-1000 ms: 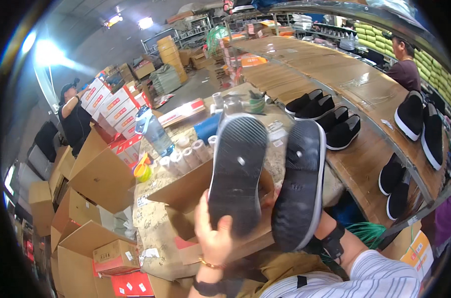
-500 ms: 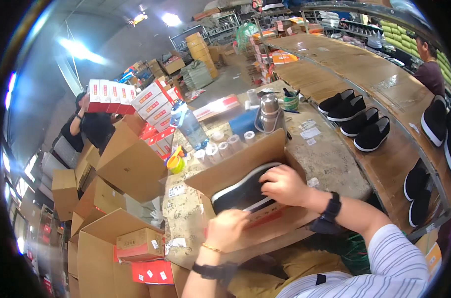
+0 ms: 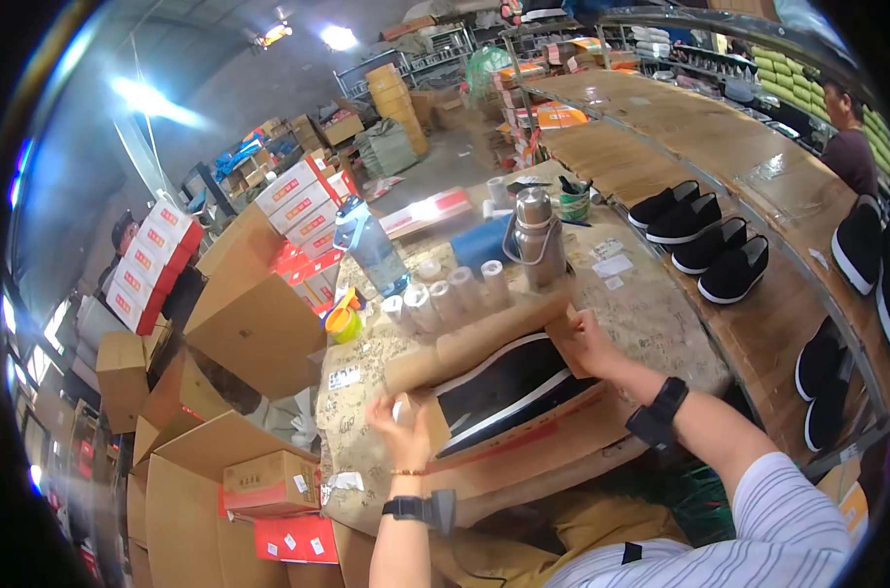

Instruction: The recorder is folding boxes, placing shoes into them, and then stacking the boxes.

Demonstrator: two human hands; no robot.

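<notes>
In front of me on the table is a cardboard shoe box [image 3: 523, 443], its lid raised on the far side. A pair of black shoes [image 3: 499, 387] with white sole edges lies in it. My left hand [image 3: 403, 433] grips the box's left end near the side flap, thumb and fingers on either side of the cardboard. At the opposite end, the fingers of my right hand [image 3: 592, 348] pinch the lid's right corner flap. The lid bends over toward the shoes from the far side, and the shoes' lower parts are hidden in the box.
Beyond the box stand white rolls [image 3: 440, 294], a blue water bottle [image 3: 374, 250], a steel flask [image 3: 535, 235] and a tape dispenser [image 3: 345, 318]. Black shoes [image 3: 734, 265] rest on the right-hand rack [image 3: 651, 157]. At left are open cartons [image 3: 195, 490]; a person there carries white-and-red boxes [image 3: 151, 263].
Both hands have moved off the shoes, outward to the box's two ends. The lid now folds inward. At left, the person's stack of boxes has tilted and come lower.
</notes>
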